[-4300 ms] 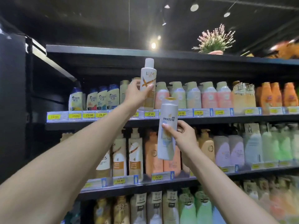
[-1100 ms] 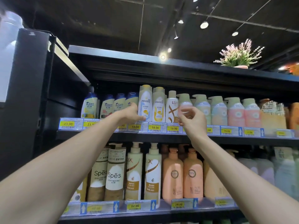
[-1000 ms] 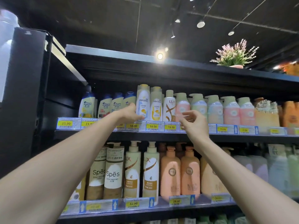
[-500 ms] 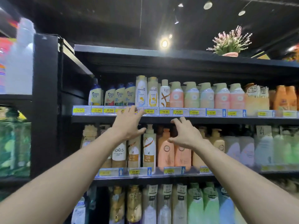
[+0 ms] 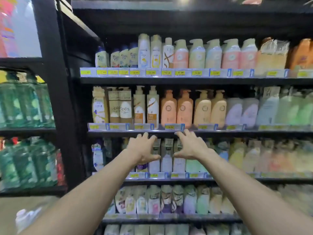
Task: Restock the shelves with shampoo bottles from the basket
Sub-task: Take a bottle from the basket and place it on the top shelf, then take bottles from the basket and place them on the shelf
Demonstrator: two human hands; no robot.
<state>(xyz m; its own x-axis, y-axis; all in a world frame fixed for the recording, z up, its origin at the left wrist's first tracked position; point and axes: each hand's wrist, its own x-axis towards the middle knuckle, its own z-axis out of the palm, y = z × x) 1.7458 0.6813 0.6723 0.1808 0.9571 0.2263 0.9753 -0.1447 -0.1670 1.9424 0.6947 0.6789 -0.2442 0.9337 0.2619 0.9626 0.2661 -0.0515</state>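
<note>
We see both arms stretched forward to the shelving. The left grip [image 5: 144,150] and the right grip [image 5: 191,146] are both empty, with the fingers spread wide and a little bent, palms facing the shelves. They are near each other but apart, and between them a pale grey bottle [image 5: 166,158] of the third shelf [image 5: 228,179] shows. The grips cover some of its neighbours in that row. The fingertips come up to the front edge of the second shelf [image 5: 237,132]. We cannot tell if they touch it.

The shampoo bottles of the task stand well above the grips, on the top shelf [image 5: 186,80]. A white Pantene bottle [image 5: 144,51] is upright there. A second Pantene bottle [image 5: 155,52] is just on its right, and next comes a Lux bottle [image 5: 168,54]. The three are close together, side by side. Under them runs a strip of yellow price tags [image 5: 151,72].

On the second shelf we see brown Spes bottles [image 5: 125,107] and orange pump bottles [image 5: 168,109], all upright. A lower row of small bottles [image 5: 154,200] is blurred. At the left stands a black post [image 5: 55,99], and beyond it are green bottles [image 5: 25,106], also blurred.
</note>
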